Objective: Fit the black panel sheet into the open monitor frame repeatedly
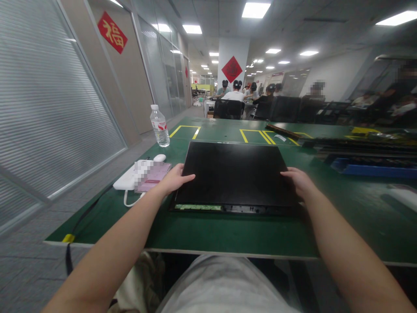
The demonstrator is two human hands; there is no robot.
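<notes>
A flat black display panel (234,174) is in front of me over the green table, with a green circuit strip (198,207) along its near edge. My left hand (176,178) grips the panel's left edge, thumb on top and fingers hidden at the side. On the opposite edge my right hand (298,180) holds it the same way, its thumb on the black surface. A dark frame shows under the panel's near side; whether the two touch I cannot tell.
Left of the panel stand a water bottle (159,127), a white device (130,174) with a cable, and a white mouse-like object (159,158). Dark strips and a blue tray (371,167) lie at the right. Yellow tape marks the table (224,241). Several people sit farther back.
</notes>
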